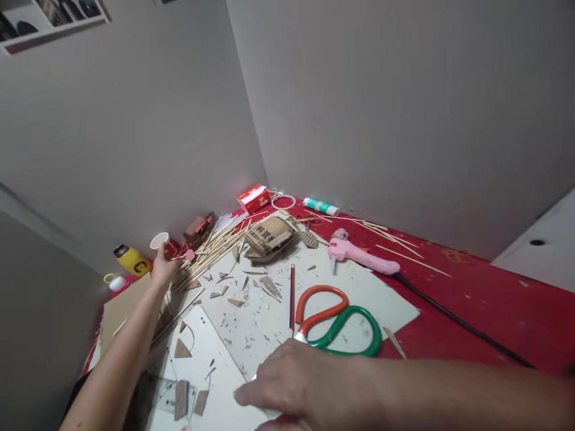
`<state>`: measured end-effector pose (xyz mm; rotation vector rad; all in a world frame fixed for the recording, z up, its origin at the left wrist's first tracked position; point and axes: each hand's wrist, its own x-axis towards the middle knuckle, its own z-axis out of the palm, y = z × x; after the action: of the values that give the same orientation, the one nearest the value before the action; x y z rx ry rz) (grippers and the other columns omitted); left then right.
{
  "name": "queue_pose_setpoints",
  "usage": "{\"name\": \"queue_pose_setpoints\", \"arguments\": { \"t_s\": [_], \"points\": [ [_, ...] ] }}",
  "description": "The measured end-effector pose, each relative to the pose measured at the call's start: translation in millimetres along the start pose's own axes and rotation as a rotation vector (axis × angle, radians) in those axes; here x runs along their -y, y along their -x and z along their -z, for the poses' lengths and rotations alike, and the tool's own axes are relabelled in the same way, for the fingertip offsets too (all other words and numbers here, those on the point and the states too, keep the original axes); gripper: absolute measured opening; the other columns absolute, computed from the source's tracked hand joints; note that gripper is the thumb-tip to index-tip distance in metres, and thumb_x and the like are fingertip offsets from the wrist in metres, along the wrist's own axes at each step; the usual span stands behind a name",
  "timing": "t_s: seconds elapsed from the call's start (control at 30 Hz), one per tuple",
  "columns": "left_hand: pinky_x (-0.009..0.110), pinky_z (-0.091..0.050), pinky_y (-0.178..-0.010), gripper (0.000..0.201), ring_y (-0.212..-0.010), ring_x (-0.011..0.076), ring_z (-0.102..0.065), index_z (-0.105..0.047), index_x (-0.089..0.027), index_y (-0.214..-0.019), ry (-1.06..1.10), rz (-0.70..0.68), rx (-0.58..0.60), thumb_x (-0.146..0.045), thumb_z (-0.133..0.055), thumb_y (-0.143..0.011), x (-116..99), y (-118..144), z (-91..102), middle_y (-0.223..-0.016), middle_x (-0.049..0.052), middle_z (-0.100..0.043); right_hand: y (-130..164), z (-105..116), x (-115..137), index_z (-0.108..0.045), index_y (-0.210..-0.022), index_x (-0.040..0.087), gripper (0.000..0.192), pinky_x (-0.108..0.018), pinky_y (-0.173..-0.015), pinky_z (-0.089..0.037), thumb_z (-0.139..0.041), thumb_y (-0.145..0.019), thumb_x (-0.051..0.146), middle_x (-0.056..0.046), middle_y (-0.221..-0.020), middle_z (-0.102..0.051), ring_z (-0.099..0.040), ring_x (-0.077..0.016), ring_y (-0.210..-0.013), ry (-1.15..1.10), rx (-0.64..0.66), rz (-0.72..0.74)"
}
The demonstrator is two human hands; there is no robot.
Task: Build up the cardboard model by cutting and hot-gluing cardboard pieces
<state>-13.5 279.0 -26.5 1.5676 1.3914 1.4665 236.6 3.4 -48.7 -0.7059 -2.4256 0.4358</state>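
Note:
At the far left, my left hand [164, 267] reaches out to a red paper cup [171, 246] with a white inside. The fingers close against the cup's near side; the fingertips are partly hidden. A small pink disc [190, 255] shows just beside them. My right hand [296, 380] lies low in the middle, closed over the blades of large scissors [321, 290]. Their orange and green handle loops point away from me, and the hand covers most of the blades. Just beyond the handles lies a dark red pencil [292, 296].
A cardboard model [269, 236] sits on a white board [265, 317] strewn with cardboard scraps. Wooden sticks [211, 248] are heaped behind it. A pink glue gun [359, 254] with a black cord lies right. A yellow bottle [132, 259] and red box [254, 199] stand by the walls.

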Motion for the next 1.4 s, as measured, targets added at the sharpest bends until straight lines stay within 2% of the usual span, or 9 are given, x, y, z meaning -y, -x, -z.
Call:
{"name": "queue_pose_setpoints", "arguments": {
  "t_s": [0.17, 0.33, 0.43, 0.6, 0.73, 0.9, 1.0, 1.2, 1.4],
  "points": [
    [0.041, -0.038, -0.111, 0.039, -0.121, 0.0245, -0.058, -0.063, -0.02, -0.118, -0.007, -0.088, 0.034, -0.017, -0.069, -0.079, -21, 39, -14.3, -0.124, 0.01, -0.066, 0, 5, 1, -0.067, -0.112, 0.013, 0.032, -0.022, -0.061, -0.049, -0.062, -0.086, 0.03, -0.004, -0.076, -0.073, -0.068, -0.0142, -0.068, -0.119, -0.096, 0.009],
    [0.044, -0.039, -0.111, 0.039, -0.127, 0.0289, -0.056, -0.067, -0.019, -0.117, 0.027, -0.167, 0.286, -0.035, -0.068, -0.081, -43, 87, -55.1, -0.133, 0.012, -0.063, 12, 70, -10, -0.067, -0.114, 0.012, 0.027, -0.029, -0.077, -0.056, -0.058, -0.092, 0.025, -0.01, -0.098, -0.075, -0.07, -0.016, -0.085, -0.008, -0.331, -0.07],
    [0.048, -0.038, -0.112, 0.046, -0.128, 0.0317, -0.055, -0.066, -0.017, -0.12, 0.01, -0.202, 0.389, -0.041, -0.066, -0.082, -49, 101, -75.4, -0.136, 0.015, -0.061, 20, 116, -48, -0.066, -0.114, 0.017, 0.025, -0.035, -0.08, -0.057, -0.057, -0.092, 0.024, -0.008, -0.101, -0.074, -0.07, -0.0181, -0.09, 0.236, -0.421, -0.157],
    [0.051, -0.028, -0.117, 0.051, -0.136, 0.0346, -0.046, -0.064, -0.016, -0.123, -0.077, -0.261, 0.461, -0.045, -0.066, -0.081, -55, 115, -95.5, -0.138, 0.017, -0.058, 22, 153, -138, -0.049, -0.139, 0.023, 0.049, -0.057, -0.095, -0.051, -0.058, -0.093, 0.037, -0.016, -0.132, -0.06, -0.058, -0.0322, -0.121, 0.385, -0.29, -0.316],
    [0.05, -0.025, -0.118, 0.06, -0.141, 0.0342, -0.038, -0.057, -0.016, -0.132, -0.158, -0.306, 0.518, -0.046, -0.065, -0.081, -58, 127, -105.4, -0.144, 0.018, -0.052, 21, 158, -183, -0.032, -0.151, 0.022, 0.086, -0.057, -0.103, -0.045, -0.074, -0.079, 0.044, -0.016, -0.148, -0.046, -0.045, -0.0353, -0.135, 0.337, -0.11, -0.294],
    [0.055, -0.027, -0.116, 0.079, -0.142, 0.0367, -0.034, -0.035, -0.009, -0.147, -0.429, -0.389, 0.541, -0.051, -0.059, -0.084, -56, 130, -116.9, -0.153, 0.023, -0.038, 20, 157, -208, -0.016, -0.156, 0.016, 0.116, -0.047, -0.113, -0.037, -0.084, -0.067, 0.043, -0.019, -0.156, -0.032, -0.037, -0.0333, -0.141, 0.266, 0.052, -0.33],
    [0.055, -0.028, -0.115, 0.082, -0.142, 0.0363, -0.034, -0.031, -0.009, -0.149, -0.486, -0.406, 0.55, -0.051, -0.059, -0.084, -54, 128, -123.2, -0.154, 0.023, -0.036, 18, 156, -217, -0.012, -0.157, 0.012, 0.121, -0.045, -0.116, -0.034, -0.086, -0.064, 0.037, -0.021, -0.158, -0.027, -0.034, -0.0335, -0.143, 0.232, 0.093, -0.356],
    [0.052, -0.032, -0.114, 0.09, -0.142, 0.0354, -0.036, -0.027, -0.011, -0.151, -0.438, -0.345, 0.536, -0.046, -0.068, -0.079, -49, 123, -133.9, -0.153, 0.023, -0.038, 12, 153, -224, -0.005, -0.158, 0.025, 0.12, -0.045, -0.115, -0.036, -0.083, -0.066, 0.03, -0.01, -0.16, -0.026, -0.036, -0.0294, -0.142, 0.182, 0.103, -0.358],
    [0.048, -0.043, -0.105, 0.085, -0.123, 0.0306, -0.057, -0.033, -0.018, -0.15, -0.264, -0.265, 0.516, -0.037, -0.073, -0.077, -44, 116, -140.2, -0.139, 0.018, -0.056, 6, 149, -220, -0.008, -0.158, 0.025, 0.118, -0.042, -0.109, -0.043, -0.082, -0.066, 0.023, -0.01, -0.15, -0.045, -0.049, -0.028, -0.133, 0.158, 0.095, -0.352]
  ]
}}
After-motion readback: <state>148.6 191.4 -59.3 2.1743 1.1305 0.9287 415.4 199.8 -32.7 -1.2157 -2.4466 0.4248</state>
